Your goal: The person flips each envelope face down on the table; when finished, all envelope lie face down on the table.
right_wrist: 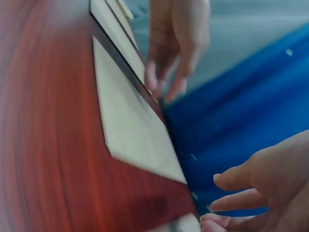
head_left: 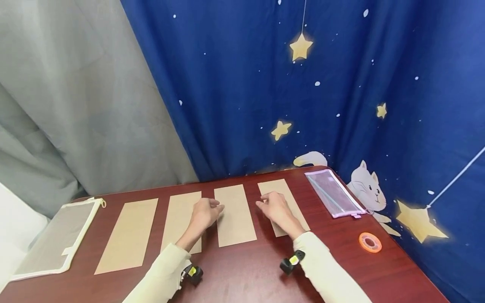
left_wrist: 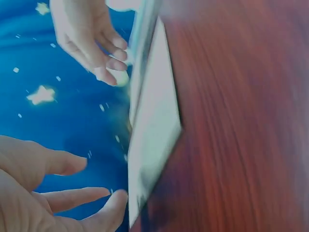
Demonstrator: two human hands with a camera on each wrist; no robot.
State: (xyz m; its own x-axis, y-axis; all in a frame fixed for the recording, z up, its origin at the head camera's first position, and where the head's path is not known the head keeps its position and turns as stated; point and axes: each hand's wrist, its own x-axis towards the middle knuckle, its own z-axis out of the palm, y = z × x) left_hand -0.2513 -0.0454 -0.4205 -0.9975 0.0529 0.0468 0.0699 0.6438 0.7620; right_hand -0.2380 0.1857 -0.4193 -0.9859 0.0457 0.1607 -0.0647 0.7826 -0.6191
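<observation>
Several tan rectangular sheets lie spaced in a row on the reddish-brown table in the head view. My left hand [head_left: 204, 214] hovers between the second sheet [head_left: 183, 210] and the third sheet [head_left: 236, 216], fingertips near the third's left edge. Over the upper part of the rightmost sheet [head_left: 291, 202] is my right hand [head_left: 278, 209], its fingers pointing inward. Both wrist views show loosely bent, parted fingers on the left hand [left_wrist: 58, 193] and the right hand [right_wrist: 265, 193], with nothing held. The leftmost sheet [head_left: 129, 235] lies apart from both hands.
A pale-edged mesh zip pouch [head_left: 57, 240] lies at the table's left end. On the right are a purple-edged see-through zip pouch [head_left: 333, 193] and an orange ring-shaped roll [head_left: 362, 243]. Grey curtain [head_left: 94, 84] and blue starry curtain [head_left: 235, 84] hang behind the table [head_left: 235, 273].
</observation>
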